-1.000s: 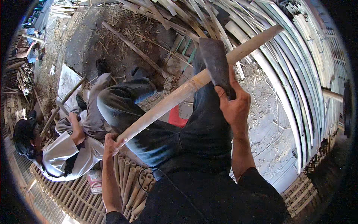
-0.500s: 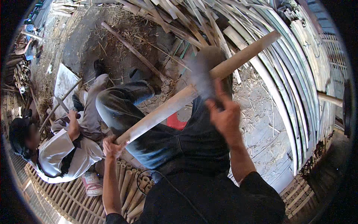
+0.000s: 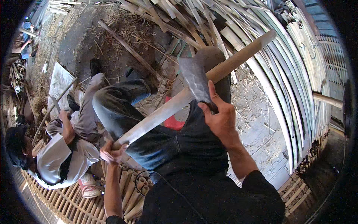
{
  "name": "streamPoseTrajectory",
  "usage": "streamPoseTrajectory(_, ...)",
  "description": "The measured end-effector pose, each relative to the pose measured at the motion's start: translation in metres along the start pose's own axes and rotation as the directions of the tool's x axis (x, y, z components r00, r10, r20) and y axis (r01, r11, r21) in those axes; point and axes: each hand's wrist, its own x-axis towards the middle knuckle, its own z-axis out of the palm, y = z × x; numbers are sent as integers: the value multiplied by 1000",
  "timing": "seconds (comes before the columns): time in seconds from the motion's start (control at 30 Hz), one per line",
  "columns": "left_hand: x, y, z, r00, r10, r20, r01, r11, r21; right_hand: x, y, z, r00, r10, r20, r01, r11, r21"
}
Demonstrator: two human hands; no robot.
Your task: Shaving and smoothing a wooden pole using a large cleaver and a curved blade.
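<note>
My left hand grips the near end of a long pale bamboo strip that slants up to the right across my knees. My right hand holds the handle of a broad dark cleaver, whose blade rests against the upper side of the strip near its middle. I sit with legs in dark jeans bent in front of me.
Another person in a white top sits at lower left, holding a thin stick. Many split bamboo slats curve along the right and top. Bamboo tubes lie under me. A red object shows between my legs.
My right hand with the cleaver moved down along the strip and then back up a little. The strip stays slanted across my knees, with my left hand at its end.
</note>
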Motion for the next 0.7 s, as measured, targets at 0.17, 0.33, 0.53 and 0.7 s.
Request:
streamPoseTrajectory(0.17,12,26,-1,999,29,-32,-26,995,100,28,22,-33,979,-23,-201,8,997,-75)
streamPoseTrajectory(0.33,8,18,4,997,63,-32,-59,991,117,-6,0,6,992,-89,-84,90,996,9)
streamPoseTrajectory(0.53,10,19,0,1000,9,-8,-9,999,32,4,-2,-14,988,151,-22,-151,989,-4)
streamPoseTrajectory(0.7,13,32,-2,1000,22,-15,-21,998,61,-8,8,-11,1000,2,-11,-2,999,-35)
